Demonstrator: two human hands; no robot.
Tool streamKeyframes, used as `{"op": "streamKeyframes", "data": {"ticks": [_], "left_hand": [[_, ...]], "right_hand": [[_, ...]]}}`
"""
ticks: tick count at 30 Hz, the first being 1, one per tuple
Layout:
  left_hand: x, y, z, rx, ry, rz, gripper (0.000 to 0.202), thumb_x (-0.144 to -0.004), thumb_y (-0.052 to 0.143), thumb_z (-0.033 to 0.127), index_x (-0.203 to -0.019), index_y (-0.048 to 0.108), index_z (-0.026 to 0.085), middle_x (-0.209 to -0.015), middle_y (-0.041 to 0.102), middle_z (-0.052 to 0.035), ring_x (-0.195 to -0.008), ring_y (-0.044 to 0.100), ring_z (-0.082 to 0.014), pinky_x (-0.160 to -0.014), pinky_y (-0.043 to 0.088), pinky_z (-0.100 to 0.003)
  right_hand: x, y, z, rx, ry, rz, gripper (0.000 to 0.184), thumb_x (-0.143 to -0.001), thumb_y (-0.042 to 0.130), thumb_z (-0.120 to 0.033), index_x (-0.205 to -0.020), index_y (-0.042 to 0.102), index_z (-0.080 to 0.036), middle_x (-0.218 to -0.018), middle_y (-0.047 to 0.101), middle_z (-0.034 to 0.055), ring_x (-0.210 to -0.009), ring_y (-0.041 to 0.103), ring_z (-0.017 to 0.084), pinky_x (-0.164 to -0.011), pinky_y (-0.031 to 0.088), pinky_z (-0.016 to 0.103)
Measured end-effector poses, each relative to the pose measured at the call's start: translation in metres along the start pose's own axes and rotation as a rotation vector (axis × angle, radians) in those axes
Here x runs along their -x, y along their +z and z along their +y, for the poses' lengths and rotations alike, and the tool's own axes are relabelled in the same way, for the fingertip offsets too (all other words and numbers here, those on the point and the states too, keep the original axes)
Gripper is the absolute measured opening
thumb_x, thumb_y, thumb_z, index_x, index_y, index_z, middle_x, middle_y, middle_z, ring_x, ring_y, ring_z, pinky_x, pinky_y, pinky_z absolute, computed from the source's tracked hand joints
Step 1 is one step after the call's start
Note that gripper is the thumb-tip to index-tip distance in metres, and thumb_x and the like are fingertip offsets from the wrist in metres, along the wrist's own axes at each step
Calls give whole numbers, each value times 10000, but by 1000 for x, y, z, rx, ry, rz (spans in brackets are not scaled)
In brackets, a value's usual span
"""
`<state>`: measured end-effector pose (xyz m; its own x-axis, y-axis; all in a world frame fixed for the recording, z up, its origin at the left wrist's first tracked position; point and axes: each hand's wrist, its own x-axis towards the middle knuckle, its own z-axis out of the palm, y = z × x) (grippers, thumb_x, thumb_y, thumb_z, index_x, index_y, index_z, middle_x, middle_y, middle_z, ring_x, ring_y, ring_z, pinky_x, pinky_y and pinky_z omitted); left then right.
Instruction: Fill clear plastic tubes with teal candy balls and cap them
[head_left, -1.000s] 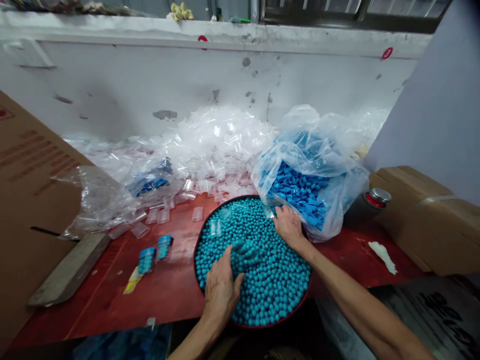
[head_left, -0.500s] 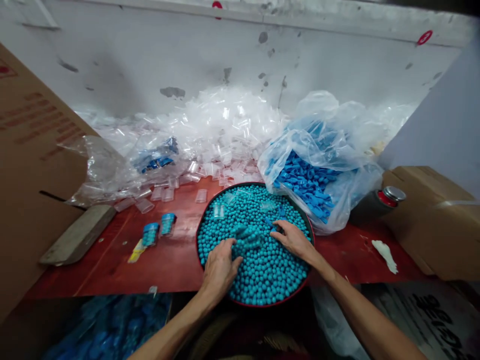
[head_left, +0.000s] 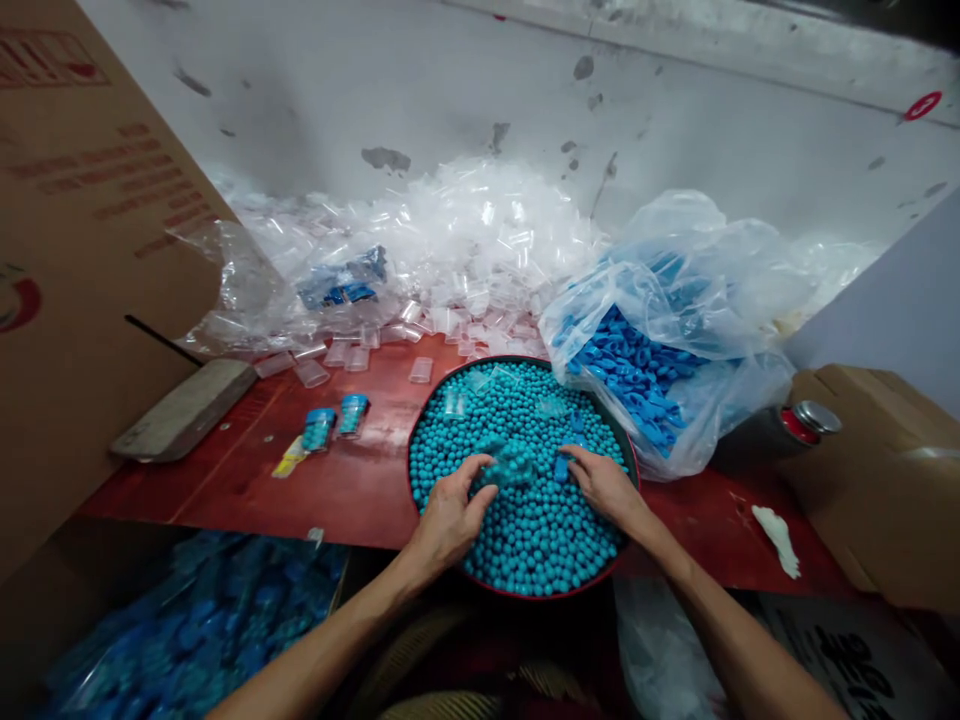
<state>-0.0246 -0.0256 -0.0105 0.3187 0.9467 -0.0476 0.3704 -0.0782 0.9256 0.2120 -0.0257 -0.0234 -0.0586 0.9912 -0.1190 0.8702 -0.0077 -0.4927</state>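
Note:
A round tub with a red rim is full of turquoise beads. Over its left half, the thumb and fingers of my left hand curl around a blurred clear plastic cup with beads showing in or through it. On the right, my right hand pinches a small blue plastic cap just above the beads. Another blue piece lies on the beads beyond it. A clear empty cup rests on the beads at the back left.
Left of the tub stand two bead-filled cups with blue tops. Behind lies a heap of clear cups. An open plastic bag of blue caps touches the tub's back right. A flask and cardboard boxes flank the red table.
The view has shifted, so the table sits further right. My left thumb and fingers have come around the cup, and my right hand holds the blue cap lower, closer to me.

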Motion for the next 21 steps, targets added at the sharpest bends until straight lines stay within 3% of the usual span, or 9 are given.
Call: {"op": "streamKeyframes", "data": {"ticks": [2,4,6,9,11,13,16,19,21], "left_hand": [[-4,-2,0,176,-77,-106,209,-719,494,261,-915,498,189,-864,598,-18,-777,568,-162,-660,426,-259],[-7,-5,2,373,-183,-229,222,-699,525,280,-882,470,168,-811,596,-17,-641,580,-136,-529,398,-216],[-7,-7,4,562,-267,-322,259,-707,535,309,-899,448,159,-776,599,-27,-575,583,-125,-478,357,-191],[-4,-9,7,757,-291,-398,271,-739,521,335,-927,450,154,-804,608,-57,-629,601,-138,-504,360,-191],[-3,-8,7,765,-268,-401,277,-736,533,337,-928,463,151,-819,609,-63,-654,600,-143,-521,366,-195],[-3,-6,7,706,-225,-354,279,-728,546,330,-927,475,149,-819,600,-52,-654,590,-134,-531,370,-195],[-6,-1,5,596,-178,-270,270,-724,546,311,-932,475,154,-795,573,-16,-619,558,-106,-539,375,-194],[-7,5,4,501,-142,-258,248,-727,525,295,-929,473,161,-765,537,10,-622,511,-94,-563,383,-201],[-7,8,5,424,-86,-260,239,-729,512,280,-937,485,166,-768,524,20,-644,480,-93,-597,384,-206]], "right_hand": [[3,-2,-3,160,-67,-81,416,-799,343,-153,-1173,476,-277,-964,617,38,-842,565,174,-705,383,258],[3,-4,-7,308,-114,-161,456,-788,334,-110,-1186,454,-297,-921,618,32,-810,564,161,-668,370,238],[2,-8,-12,461,-122,-203,373,-797,336,-128,-1087,523,-268,-839,609,43,-742,557,164,-608,355,238],[-2,-14,-16,631,-154,-176,204,-803,384,-209,-863,579,-219,-814,573,68,-714,529,191,-565,332,259],[-4,-19,-16,649,-188,-96,138,-784,433,-225,-785,568,-197,-838,555,80,-762,510,210,-604,335,279],[-4,-23,-17,534,-183,-13,122,-784,444,-228,-767,553,-178,-826,549,82,-777,499,209,-655,345,294],[-1,-30,-26,89,-141,42,177,-828,385,-264,-882,530,-178,-798,557,44,-735,504,165,-688,372,274],[4,-30,-44,-308,-197,-60,244,-851,342,-290,-1021,503,-219,-845,572,1,-757,515,137,-700,397,246],[6,-26,-55,-386,-250,-150,252,-841,371,-300,-1023,527,-220,-875,582,-1,-793,522,141,-730,403,253]]}}
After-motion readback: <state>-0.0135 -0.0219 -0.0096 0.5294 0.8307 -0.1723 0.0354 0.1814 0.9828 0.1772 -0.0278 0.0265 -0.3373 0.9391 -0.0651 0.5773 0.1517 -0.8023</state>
